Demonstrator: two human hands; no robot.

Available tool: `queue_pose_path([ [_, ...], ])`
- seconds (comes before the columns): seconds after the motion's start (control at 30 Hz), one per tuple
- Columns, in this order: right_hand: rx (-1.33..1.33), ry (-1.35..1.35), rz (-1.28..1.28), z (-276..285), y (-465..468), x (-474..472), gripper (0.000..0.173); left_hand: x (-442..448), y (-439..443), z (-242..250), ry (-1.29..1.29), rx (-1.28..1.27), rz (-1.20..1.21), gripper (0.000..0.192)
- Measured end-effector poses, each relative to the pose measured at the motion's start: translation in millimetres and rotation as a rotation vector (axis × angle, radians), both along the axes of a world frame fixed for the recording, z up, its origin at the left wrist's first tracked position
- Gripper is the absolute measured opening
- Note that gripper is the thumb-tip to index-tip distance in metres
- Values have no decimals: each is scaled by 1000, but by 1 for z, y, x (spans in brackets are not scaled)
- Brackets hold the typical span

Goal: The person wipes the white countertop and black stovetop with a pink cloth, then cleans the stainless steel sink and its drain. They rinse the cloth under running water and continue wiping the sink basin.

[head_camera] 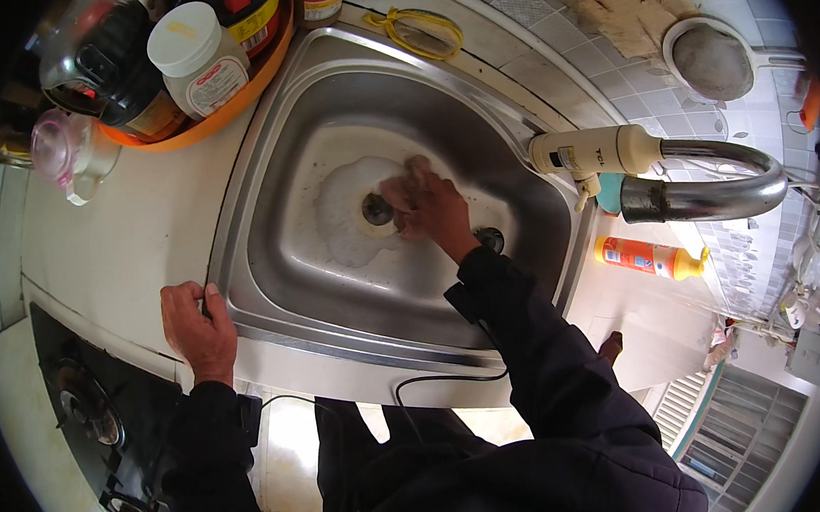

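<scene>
My right hand (431, 208) reaches down into the stainless steel sink (400, 321), blurred, at the right side of the drain hole (378, 209). Its fingertips are smeared, so whether they grip anything is unclear. Whitish, foamy liquid (352, 239) spreads around the drain. Partly behind my right wrist lies a dark round piece (491, 239), perhaps a drain strainer, on the sink floor. Fingers curled, my left hand (197, 328) rests on the white countertop (138, 246) against the sink's left rim. A small dark patch shows between its thumb and forefinger; no held object can be made out.
A TCL faucet (591, 150) stands on the right rim, its spout (705, 196) turned away from the basin. Beyond lies an orange bottle (649, 257). An orange tray (256, 95) holds jars and bottles at upper left. A black gas hob (100, 413) sits at lower left.
</scene>
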State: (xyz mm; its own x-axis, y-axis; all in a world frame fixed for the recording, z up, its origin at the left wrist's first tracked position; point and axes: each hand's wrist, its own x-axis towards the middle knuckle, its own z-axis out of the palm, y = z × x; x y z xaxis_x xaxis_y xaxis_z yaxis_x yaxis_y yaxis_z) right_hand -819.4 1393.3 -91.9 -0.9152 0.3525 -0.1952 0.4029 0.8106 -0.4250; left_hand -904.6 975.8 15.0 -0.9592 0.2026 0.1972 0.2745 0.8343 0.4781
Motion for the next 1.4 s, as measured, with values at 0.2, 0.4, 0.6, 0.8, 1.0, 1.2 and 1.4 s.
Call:
queue_pose_path([
  [0.2,-249,168,194,30,19,-20,40,-1,0,-1,11,14,-3,17],
  [0.4,11,229,-19,-4,14,-56,34,0,0,-1,0,14,7,17],
  [0.6,-138,255,372,-10,-34,-83,45,0,2,3,1,9,-3,18],
  [0.8,-215,172,564,12,3,-92,47,0,3,6,-18,47,16,17],
  [1.0,-24,288,196,18,21,-86,43,-1,2,6,-17,26,19,17],
  [1.2,152,120,110,21,28,-51,53,-1,1,6,-16,21,11,17],
  [1.4,267,232,206,9,17,-52,57,-1,2,6,-14,-4,6,18],
])
